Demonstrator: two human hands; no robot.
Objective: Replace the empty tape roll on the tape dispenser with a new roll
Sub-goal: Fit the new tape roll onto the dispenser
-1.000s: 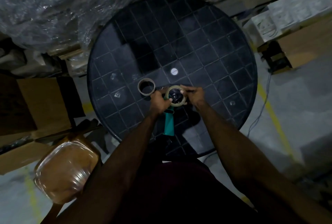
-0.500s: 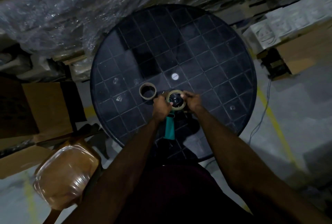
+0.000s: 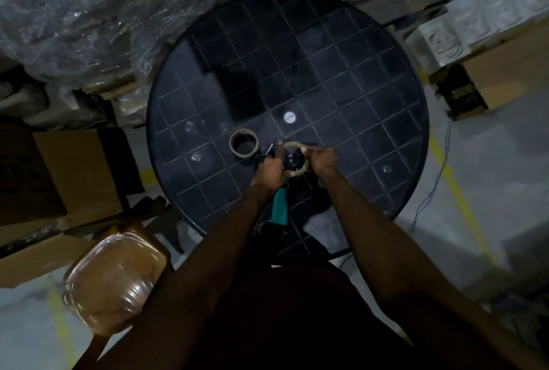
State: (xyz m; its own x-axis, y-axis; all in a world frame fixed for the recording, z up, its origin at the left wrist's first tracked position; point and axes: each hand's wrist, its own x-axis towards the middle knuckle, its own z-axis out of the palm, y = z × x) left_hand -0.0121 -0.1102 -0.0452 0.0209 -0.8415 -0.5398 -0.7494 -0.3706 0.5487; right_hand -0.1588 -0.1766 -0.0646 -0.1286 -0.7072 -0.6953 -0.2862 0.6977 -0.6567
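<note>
Black desk [image 3: 341, 52]: round top with a raised grid pattern; I see a small white disc [image 3: 289, 117] near its centre.
Tape dispenser [image 3: 280, 206]: teal handle pointing toward the near edge of the desk, dark head end under my hands, a little nearer than the centre.
New roll [image 3: 294, 159]: pale, translucent ring seated around the dispenser's dark hub, between my two hands.
Empty roll [image 3: 244, 147]: brown cardboard core lying flat on the desk, just beside the dispenser head on the left, apart from my hands.
Left hand [image 3: 269, 172]: wrapped around the dispenser's head end, fingers closed on it, thumb reaching to the near rim of the new roll.
Right hand [image 3: 322, 160]: fingers [image 3: 307, 149] pinched on the far right rim of the new roll.
Left of the desk: cardboard boxes [image 3: 71, 170] on the floor, and a brown bundle wrapped in clear film [image 3: 116, 280] near the desk's near-left edge.
Beyond the far edge: goods under crumpled clear plastic sheeting [image 3: 89, 7].
Right side: grey floor [image 3: 490, 191] with a yellow line and a thin cable.
</note>
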